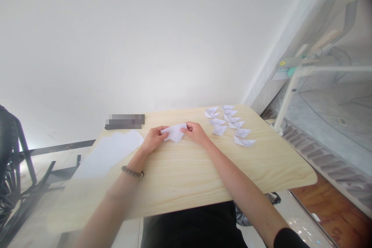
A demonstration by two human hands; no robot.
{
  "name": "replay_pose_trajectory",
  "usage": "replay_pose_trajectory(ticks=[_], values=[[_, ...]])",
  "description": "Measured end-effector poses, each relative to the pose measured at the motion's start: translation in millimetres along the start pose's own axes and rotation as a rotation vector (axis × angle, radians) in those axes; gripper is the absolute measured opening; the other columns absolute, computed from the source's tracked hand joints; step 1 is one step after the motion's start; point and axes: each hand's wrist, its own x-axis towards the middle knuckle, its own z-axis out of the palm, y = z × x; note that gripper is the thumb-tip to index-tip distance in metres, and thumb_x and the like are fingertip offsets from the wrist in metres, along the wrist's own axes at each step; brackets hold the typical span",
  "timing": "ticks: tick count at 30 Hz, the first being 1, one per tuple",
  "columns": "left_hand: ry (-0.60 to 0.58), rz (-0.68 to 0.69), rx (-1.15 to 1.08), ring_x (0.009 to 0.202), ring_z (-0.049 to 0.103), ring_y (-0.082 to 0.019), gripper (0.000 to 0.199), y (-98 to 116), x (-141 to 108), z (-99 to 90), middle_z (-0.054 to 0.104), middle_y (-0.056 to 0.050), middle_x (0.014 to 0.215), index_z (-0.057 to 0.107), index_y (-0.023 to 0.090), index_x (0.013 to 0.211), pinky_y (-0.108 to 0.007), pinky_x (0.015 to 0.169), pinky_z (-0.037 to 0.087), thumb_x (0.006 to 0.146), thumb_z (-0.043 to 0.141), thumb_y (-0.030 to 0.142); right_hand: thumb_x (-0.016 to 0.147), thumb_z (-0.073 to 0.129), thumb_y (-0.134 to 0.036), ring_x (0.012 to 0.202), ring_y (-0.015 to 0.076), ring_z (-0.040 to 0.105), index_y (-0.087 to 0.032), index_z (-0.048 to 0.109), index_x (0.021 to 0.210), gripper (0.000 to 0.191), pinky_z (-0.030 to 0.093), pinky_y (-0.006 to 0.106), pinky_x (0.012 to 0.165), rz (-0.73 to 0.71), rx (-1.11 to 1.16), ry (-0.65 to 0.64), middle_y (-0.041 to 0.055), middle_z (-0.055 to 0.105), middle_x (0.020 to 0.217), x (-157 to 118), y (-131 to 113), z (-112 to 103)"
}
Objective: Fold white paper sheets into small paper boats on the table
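A partly folded piece of white paper [175, 132] is held up over the middle of the table. My left hand [155, 138] pinches its left end between thumb and fingers, and a beaded bracelet circles that wrist. At the other end, my right hand [197, 133] grips the paper with the thumb on the near face. The paper's top edge is fairly straight, while its lower edge comes down in points. To the right of my right hand lie several folded white paper boats [219, 129], spread in loose rows.
White paper sheets [107, 155] lie overlapping on the left of the wooden table [180, 178]. Behind them is a dark flat object [124, 121], mostly blurred out. A white wall stands at the back, a black chair [17, 155] at the left, and a white metal frame [290, 97] at the right.
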Motion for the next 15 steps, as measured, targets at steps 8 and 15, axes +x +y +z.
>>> replay_pose_trajectory(ticks=[8, 15], values=[[0.026, -0.02, -0.141, 0.084, 0.058, -0.021, 0.035, -0.6, 0.8, -0.1, 0.065, -0.007, 0.089, 0.062, 0.011, 0.087, -0.034, 0.076, 0.047, 0.06, 0.066, 0.034, 0.068, 0.055, -0.033, 0.073, 0.014, 0.056, -0.014, 0.061, 0.084, 0.025, 0.043, 0.024, 0.066, 0.017, 0.188, 0.041, 0.0037, 0.063, 0.082, 1.9, 2.2, 0.2], [-0.032, -0.032, -0.194, 0.085, 0.058, -0.019, 0.028, -0.4, 0.8, -3.2, 0.065, -0.005, 0.087, 0.064, 0.013, 0.081, -0.031, 0.079, 0.046, 0.063, 0.064, 0.034, 0.067, 0.056, -0.035, 0.061, 0.0115, 0.054, -0.013, 0.062, 0.086, 0.029, 0.041, 0.021, 0.053, 0.087, 0.271, 0.047, 0.0048, 0.063, 0.078, 0.4, -2.1, -3.5]])
